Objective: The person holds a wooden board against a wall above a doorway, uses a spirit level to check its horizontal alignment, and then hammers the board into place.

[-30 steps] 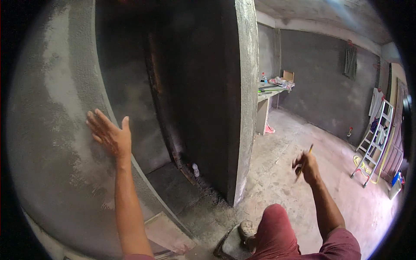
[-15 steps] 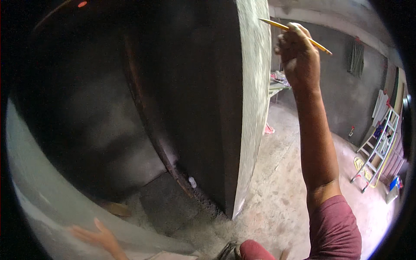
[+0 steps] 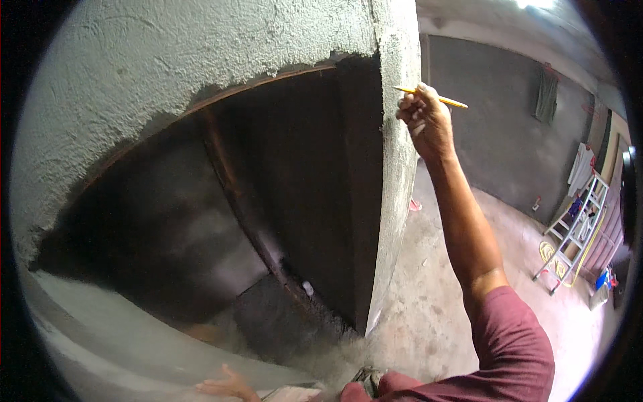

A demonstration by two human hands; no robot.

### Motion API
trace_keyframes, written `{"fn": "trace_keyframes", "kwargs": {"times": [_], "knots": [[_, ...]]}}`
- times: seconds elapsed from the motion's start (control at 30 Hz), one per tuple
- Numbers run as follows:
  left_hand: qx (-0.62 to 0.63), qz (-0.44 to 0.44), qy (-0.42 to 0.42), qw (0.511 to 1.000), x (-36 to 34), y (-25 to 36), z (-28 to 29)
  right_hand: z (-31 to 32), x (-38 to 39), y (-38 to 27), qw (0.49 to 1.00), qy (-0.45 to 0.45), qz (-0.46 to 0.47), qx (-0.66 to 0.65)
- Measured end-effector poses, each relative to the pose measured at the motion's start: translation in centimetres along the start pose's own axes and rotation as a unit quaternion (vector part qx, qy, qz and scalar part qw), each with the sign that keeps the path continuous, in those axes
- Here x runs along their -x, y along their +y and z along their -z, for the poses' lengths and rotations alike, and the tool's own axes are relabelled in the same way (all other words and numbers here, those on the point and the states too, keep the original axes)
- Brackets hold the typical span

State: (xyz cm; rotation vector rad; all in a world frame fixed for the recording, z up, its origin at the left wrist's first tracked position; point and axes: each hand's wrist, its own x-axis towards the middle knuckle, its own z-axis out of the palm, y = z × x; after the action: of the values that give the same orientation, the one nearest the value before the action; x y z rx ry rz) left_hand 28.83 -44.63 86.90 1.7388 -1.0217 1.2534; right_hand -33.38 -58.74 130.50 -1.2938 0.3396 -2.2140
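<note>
Hands number two, one left hand and one right hand, with one yellow pencil, one maroon sleeve and two maroon-clad knees. There is one dark doorway opening, one metal stepladder, one coil of yellow cord or hose, one small pale bottle and one bright ceiling light. Hung garments come to two, one dark greenish garment and one white garment, while pink objects on the floor come to one, too small to identify.
</note>
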Motion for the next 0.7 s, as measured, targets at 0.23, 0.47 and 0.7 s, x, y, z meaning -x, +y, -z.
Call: {"fn": "trace_keyframes", "kwargs": {"times": [0.23, 0.47, 0.7], "knots": [[0.019, 0.016, -0.088, 0.996, -0.2, -1.0, 3.1, -3.2, -0.9, 0.1, 0.998, 0.058, -0.018, 0.023], [0.101, 0.143, -0.254, 0.951, -5.6, -2.8, 12.7, -2.6, -1.6, -0.4, 0.995, 0.062, 0.015, 0.075], [0.142, 0.265, -0.077, 0.951, -16.7, -9.0, 11.3, -3.5, -1.9, 0.4, 0.99, 0.066, 0.071, 0.106]]}}
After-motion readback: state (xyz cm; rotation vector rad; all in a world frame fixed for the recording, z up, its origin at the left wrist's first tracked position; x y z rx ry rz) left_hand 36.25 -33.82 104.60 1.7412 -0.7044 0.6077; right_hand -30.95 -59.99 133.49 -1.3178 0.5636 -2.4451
